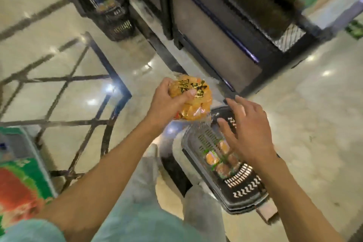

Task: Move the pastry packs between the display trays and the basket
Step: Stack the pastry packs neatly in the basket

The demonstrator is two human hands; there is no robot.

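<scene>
So the left hand (169, 102) has its fingers and thumb curled round a pastry pack (193, 97), a clear bag of golden round biscuits with big dark lettering on the front, held up in the air above the floor (294, 124) and just up-left of the basket (243, 188). The right hand (247, 129) is holding nothing, fingers spread and loose, hovering right over the basket. The basket's a dark slotted plastic one sitting on the shiny tiled floor, with a few more packs (220, 157) in the bottom, orange pastries in green-edged wrappers. Another dark crate (102, 0) sits further off beside a dark display stand (225, 25). Everything's a bit motion-blurred.
</scene>
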